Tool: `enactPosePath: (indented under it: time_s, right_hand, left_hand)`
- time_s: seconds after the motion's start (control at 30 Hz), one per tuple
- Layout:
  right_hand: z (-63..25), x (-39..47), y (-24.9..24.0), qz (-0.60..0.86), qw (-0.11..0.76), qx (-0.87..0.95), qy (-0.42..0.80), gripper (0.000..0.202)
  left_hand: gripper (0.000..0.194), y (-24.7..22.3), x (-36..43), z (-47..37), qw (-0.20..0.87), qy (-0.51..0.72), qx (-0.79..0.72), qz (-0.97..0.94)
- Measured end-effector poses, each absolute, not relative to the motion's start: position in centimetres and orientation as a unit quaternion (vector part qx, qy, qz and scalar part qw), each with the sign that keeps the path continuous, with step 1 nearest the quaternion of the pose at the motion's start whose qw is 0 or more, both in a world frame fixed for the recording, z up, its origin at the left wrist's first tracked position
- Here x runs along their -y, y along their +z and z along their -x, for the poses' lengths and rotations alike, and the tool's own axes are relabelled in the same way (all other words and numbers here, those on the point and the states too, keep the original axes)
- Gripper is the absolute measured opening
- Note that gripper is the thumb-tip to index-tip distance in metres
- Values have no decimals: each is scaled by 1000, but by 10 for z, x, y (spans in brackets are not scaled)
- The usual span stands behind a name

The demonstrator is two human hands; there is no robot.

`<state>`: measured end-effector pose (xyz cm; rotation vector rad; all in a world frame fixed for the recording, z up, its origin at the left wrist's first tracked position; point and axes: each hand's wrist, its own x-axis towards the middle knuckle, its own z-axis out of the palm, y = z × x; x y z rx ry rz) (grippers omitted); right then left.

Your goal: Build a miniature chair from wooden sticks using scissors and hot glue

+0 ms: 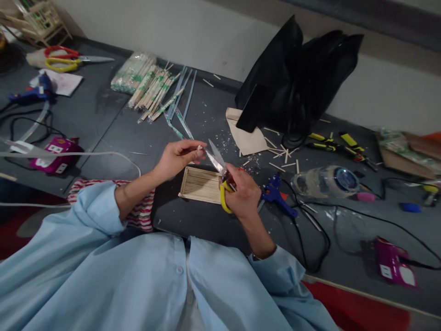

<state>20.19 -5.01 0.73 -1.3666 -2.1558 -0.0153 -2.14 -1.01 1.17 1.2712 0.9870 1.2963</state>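
Observation:
My right hand (243, 191) grips a pair of scissors (217, 160) by its yellow and red handles, and the blades are spread and pointing up and left. Close to the blades, my left hand (181, 156) pinches a short piece of wooden stick (200, 148) between thumb and fingers. Only the end of that piece shows. Below both hands lies a shallow rectangular tray of wooden sticks (200, 186), with a raised rim. Its right end is partly covered by the scissors and my right hand.
A blue glue gun (275, 195) with a black cord lies right of my right hand, near a clear plastic bottle (325, 181). Wrapped chopsticks (155, 89) lie at the back left. Cut stick pieces (284, 154) are scattered before a black bag (296, 82). Purple power boxes (394, 262) flank the workspace.

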Motion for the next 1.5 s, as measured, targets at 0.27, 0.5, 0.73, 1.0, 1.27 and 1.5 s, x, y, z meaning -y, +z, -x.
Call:
enactPosePath:
  time_s: [0.27,0.5,0.73,1.0,1.27,1.5]
  right_hand:
    - [-200,52,9,502,249,828,-22,41]
    - [-201,51,8,499,239,833,-2,41]
    - [-202,52,6,511,235,827,13,42]
    - [-204,54,9,499,232,835,15,42]
    - [-203,52,9,513,242,821,67,35]
    - [-210,43,1,566,327,754,71,34]
  left_hand:
    - [20,0,11,21,459,552,-386,-579]
    - [16,5,14,21,424,529,-424,-601]
    - [18,13,18,21,416,503,-429,-625]
    - [19,20,19,21,357,491,-440,-662]
    - [21,19,19,20,448,493,-416,-619]
    - [23,25,13,23,581,553,-382,-459]
